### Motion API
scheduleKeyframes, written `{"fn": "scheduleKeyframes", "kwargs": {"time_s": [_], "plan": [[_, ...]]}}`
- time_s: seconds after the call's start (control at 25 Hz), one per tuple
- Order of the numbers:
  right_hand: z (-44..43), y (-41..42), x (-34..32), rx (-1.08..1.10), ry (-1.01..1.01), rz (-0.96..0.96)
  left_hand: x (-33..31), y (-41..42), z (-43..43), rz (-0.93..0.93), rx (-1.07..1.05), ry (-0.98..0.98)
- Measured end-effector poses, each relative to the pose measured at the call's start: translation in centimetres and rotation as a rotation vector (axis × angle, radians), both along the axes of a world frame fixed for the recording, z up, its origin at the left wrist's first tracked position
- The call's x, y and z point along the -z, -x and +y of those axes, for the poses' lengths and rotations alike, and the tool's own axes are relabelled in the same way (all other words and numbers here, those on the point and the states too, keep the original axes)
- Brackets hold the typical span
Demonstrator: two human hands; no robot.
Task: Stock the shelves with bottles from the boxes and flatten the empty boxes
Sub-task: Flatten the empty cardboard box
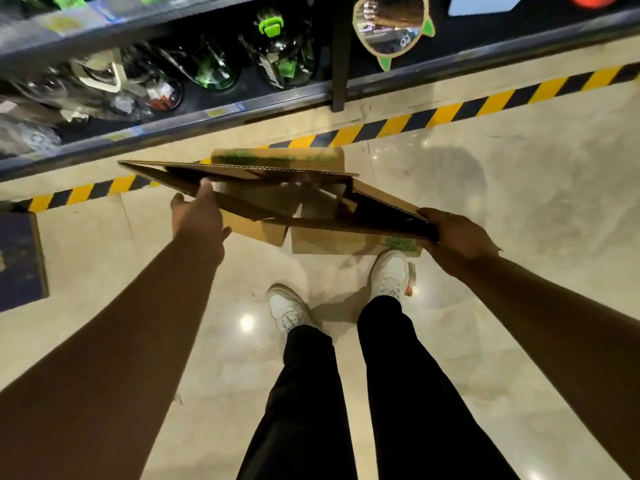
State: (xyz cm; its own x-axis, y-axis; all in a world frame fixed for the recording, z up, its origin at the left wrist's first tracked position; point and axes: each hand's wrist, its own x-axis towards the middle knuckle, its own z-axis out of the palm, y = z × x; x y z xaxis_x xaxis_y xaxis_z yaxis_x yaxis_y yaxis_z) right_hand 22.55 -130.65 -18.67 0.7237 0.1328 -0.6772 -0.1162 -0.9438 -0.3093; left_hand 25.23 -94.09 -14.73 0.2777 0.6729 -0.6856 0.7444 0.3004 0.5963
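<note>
Cardboard box (249, 199), half-collapsed: right hand (457, 233) clamped on one corner, left hand (199, 216) pinching the opposite edge. Risk: panels spring back, slipping the left pinch; beyond it, shelved bottles (277, 64)

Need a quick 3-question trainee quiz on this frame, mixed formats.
1. True or false: both hands grip the cardboard box.
2. The box is: A) standing full on the floor B) partly collapsed, held above the floor C) on the shelf.
3. Fill in: the floor tape is striped yellow and ____.
Key: 1 true, left hand and right hand hold opposite ends. 2 B. 3 black.
</note>
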Motion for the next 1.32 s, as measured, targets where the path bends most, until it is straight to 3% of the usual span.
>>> {"fn": "scheduleKeyframes", "kwargs": {"time_s": [0.04,0.12,0.2,0.28,0.4,0.68,0.88,1.16,1.32], "plan": [[0.2,-0.2,0.2,-0.004,-0.005,-0.014,-0.3,0.5,-0.1,0.029,0.191,-0.18],[0.6,-0.7,0.5,-0.026,0.013,-0.031,-0.2,1.2,0.2,0.02,0.793,-0.54],[0.7,-0.8,0.7,-0.034,0.045,-0.04,0.2,1.3,0.0,-0.021,1.24,-0.795],[0.6,-0.5,0.7,-0.054,0.064,-0.087,0.8,0.6,-0.1,0.023,1.556,-0.928],[-0.1,-0.1,0.6,-0.118,0.055,-0.272,1.7,-0.7,-0.4,0.145,1.798,-0.958],[-1.3,0.6,-0.8,-0.178,0.036,-0.449,1.2,-0.9,-0.5,0.305,1.778,-0.994],[1.6,-1.7,-3.1,-0.203,0.025,-0.38,-1.2,0.7,2.7,0.288,1.643,-0.908],[11.3,-5.6,-7.6,-0.408,0.062,-0.301,-6.1,3.8,11.5,0.305,1.514,-0.926],[21.2,-4.9,-10.0,-0.415,-0.038,-0.279,-7.3,6.4,18.2,0.326,1.465,-0.888]]}}
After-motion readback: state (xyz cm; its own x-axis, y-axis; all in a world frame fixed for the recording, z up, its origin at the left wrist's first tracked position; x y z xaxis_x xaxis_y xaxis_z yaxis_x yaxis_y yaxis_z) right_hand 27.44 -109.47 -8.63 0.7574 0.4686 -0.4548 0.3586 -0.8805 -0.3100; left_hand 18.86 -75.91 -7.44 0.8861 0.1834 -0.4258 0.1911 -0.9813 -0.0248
